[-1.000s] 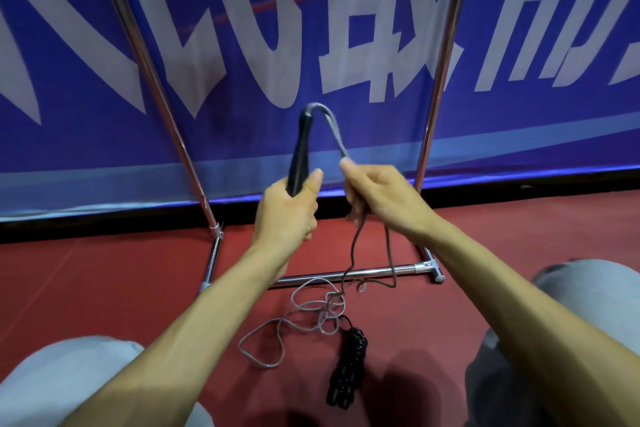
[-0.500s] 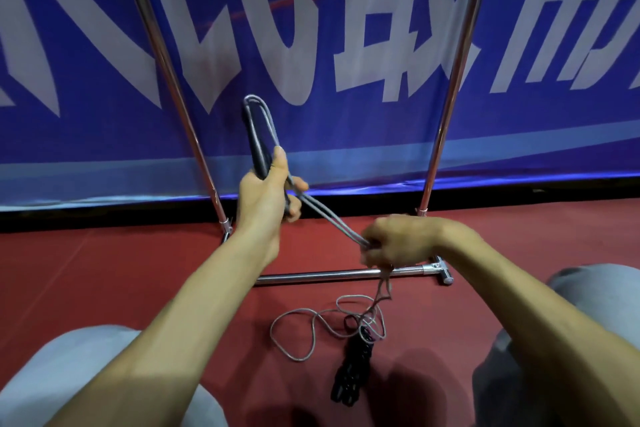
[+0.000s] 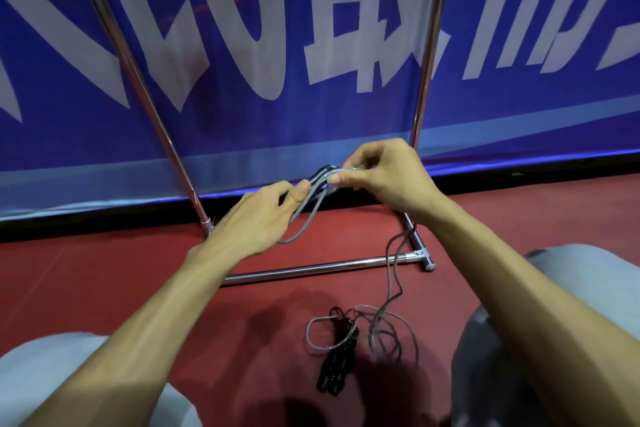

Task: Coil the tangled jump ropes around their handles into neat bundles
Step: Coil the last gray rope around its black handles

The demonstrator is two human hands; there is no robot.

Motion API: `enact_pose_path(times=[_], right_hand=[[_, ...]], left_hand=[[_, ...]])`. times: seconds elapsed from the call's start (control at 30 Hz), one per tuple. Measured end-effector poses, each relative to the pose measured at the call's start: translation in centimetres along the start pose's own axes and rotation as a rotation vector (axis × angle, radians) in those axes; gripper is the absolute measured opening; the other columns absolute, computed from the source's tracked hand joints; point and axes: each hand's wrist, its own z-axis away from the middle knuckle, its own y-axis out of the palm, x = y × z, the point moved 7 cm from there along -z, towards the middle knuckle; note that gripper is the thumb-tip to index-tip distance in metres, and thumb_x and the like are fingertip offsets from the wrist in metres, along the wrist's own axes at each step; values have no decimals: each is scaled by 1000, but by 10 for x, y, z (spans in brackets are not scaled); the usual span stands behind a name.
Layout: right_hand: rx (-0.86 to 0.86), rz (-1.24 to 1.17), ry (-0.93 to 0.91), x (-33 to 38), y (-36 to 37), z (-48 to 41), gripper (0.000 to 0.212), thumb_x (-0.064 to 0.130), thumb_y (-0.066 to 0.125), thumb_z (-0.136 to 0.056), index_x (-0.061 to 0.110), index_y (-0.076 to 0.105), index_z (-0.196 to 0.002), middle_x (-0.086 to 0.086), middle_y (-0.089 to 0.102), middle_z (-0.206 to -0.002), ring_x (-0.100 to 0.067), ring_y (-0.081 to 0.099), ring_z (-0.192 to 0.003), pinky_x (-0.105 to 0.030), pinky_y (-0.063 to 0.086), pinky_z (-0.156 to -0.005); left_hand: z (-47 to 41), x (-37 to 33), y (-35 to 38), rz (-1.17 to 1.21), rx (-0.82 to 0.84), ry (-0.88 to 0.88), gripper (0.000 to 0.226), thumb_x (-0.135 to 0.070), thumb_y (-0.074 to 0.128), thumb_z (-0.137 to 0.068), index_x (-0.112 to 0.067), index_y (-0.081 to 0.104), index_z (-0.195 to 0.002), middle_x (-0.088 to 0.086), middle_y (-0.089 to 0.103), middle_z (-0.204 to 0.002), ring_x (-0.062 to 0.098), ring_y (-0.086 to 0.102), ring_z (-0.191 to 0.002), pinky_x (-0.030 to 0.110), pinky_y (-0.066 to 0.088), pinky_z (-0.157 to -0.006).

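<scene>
my left hand (image 3: 256, 215) grips the handle (image 3: 320, 173) steady so my right hand (image 3: 384, 180) can pinch the rope (image 3: 306, 225) and wrap it.

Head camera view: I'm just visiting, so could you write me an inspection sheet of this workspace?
Surface: red floor.
Job's things: grey rope, partly looped at a black handle, the rest loose on the floor; a black bundle lies among its loops.
Clutter: nothing seen.
Hands: left hand grips the handle; right hand pinches the rope close by.
Cables: nothing seen besides the rope.
Surroundings: metal rack, blue banner behind it; the person's knees at both lower corners.
</scene>
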Motion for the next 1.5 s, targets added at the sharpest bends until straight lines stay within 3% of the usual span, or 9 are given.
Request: enact_pose_path(times=[0.17,0.3,0.47,0.7,0.93,1.03,1.17,1.27,1.5], right_hand=[[-12,-237,136,-7,-6,-2,23,14,88,-62,11,68,-73,-6,66,-66,-4,52,-48,-14,37,-46],[44,-380,251,-14,0,0,23,0,81,-65,11,65,-78,-21,70,-89,-7,48,-47,-15,33,-43],[131,-556,372,-26,13,0,21,-5,76,-68,10,66,-78,-13,65,-77,-23,55,-67,-31,43,-67],[211,-812,498,-23,35,3,14,6,49,-89,10,60,-84,-5,61,-69,-12,50,-50,-18,41,-46],[467,-168,179,-8,54,14,20,15,60,-92,-3,67,-94,-8,63,-70,-12,49,-57,-20,42,-56],[477,194,53,-4,56,14,18,24,61,-92,7,67,-91,-1,63,-62,-8,56,-59,-18,43,-62],[374,404,-216,11,51,12,18,25,58,-94,10,65,-90,-9,63,-74,-19,59,-66,-30,47,-66],[319,437,-418,28,48,16,18,22,59,-94,7,68,-94,-6,61,-80,-15,52,-70,-20,38,-65],[107,458,-546,38,25,12,15,21,64,-89,11,73,-95,-2,62,-80,-12,55,-73,-15,36,-67]], left_hand=[[12,-26,7,-77,46,108,70,-78,5,-78,-23,48,-70,-1,56,-66,26,55,-72,38,45,-68],[21,-36,10,-140,69,232,45,-69,38,-83,-34,61,-100,-3,62,-69,17,58,-65,40,51,-68],[23,-42,1,15,48,277,39,-48,34,-74,-17,56,-82,2,49,-60,22,42,-57,47,42,-61],[11,-24,-15,509,-73,84,25,-13,36,-96,-21,58,-106,-1,51,-51,7,41,-32,19,30,-41],[-3,30,-39,1033,-174,-219,23,-33,39,-96,-13,49,-92,5,42,-51,9,17,-30,16,14,-40],[2,33,-40,917,-63,-209,47,-61,68,-73,-18,49,-78,1,42,-52,9,23,-34,21,17,-43],[5,30,-30,421,81,-181,59,-30,93,-55,-10,60,-99,2,55,-70,15,49,-57,29,38,-54],[2,33,-24,-29,23,-215,76,-39,90,-59,-7,53,-117,3,61,-99,20,54,-84,34,48,-79],[0,9,-1,-231,-14,-68,56,-68,73,-64,-17,50,-70,-1,54,-68,21,51,-65,34,37,-57]])
